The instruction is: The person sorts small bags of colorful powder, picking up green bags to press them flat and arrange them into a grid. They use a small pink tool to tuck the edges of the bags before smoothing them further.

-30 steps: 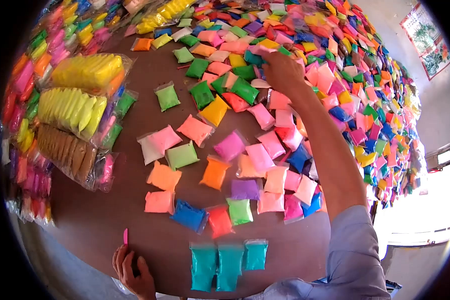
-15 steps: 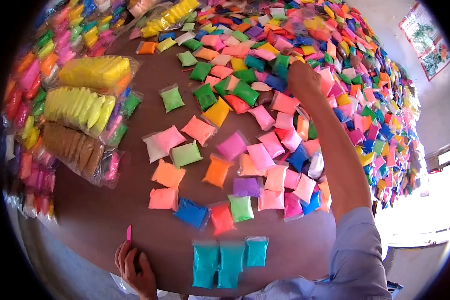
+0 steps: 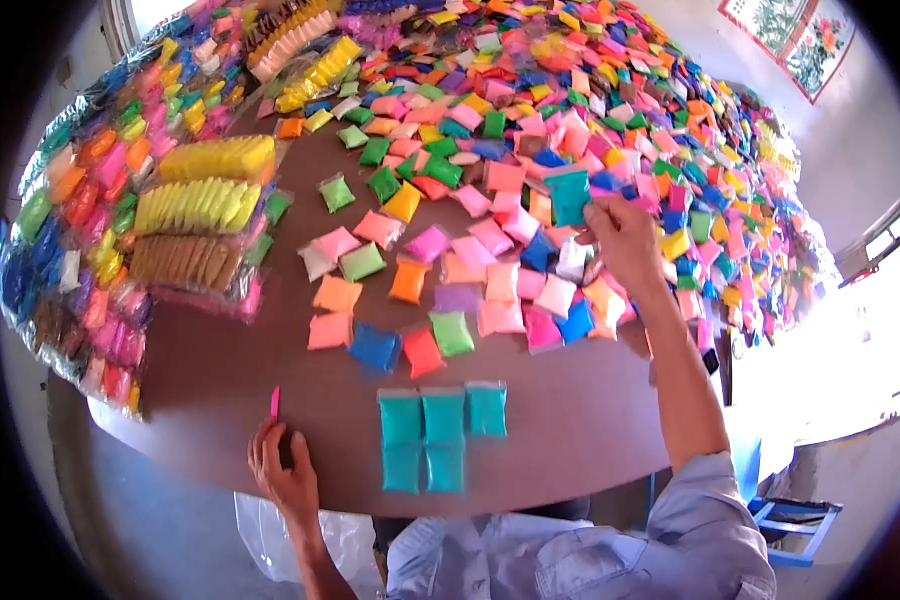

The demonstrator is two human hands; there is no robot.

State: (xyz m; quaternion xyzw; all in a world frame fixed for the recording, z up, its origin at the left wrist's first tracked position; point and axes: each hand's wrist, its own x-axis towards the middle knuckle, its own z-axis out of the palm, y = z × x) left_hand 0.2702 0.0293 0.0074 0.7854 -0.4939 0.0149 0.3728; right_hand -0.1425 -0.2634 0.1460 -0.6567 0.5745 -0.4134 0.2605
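Observation:
My right hand [image 3: 622, 240] pinches a teal packet [image 3: 570, 198] by its edge, raised over the loose packets on the right. My left hand [image 3: 285, 465] rests at the near left part of the table, fingers loosely curled and thumb apart. From its fingertips a slim pink strip [image 3: 275, 402] sticks out; its lower end is hidden. Between my hands, teal packets [image 3: 401, 416] lie flat in two rows near the front edge, the right column holding just one packet [image 3: 487, 409]. Behind them are a red packet [image 3: 423, 353], a light green packet [image 3: 452, 334] and a blue packet [image 3: 375, 348].
A large heap of mixed coloured packets [image 3: 710, 190] covers the back and right of the brown table [image 3: 580, 415]. Clear bags of yellow [image 3: 217, 158] and brown packets [image 3: 187, 262] lie at left, beside more heaped packets [image 3: 100, 250]. A blue stool frame [image 3: 795, 530] stands at lower right.
My right hand has come back from the heap toward me, now with a teal packet in its fingers. The view has shifted, showing more of the near side. My left hand keeps its pose.

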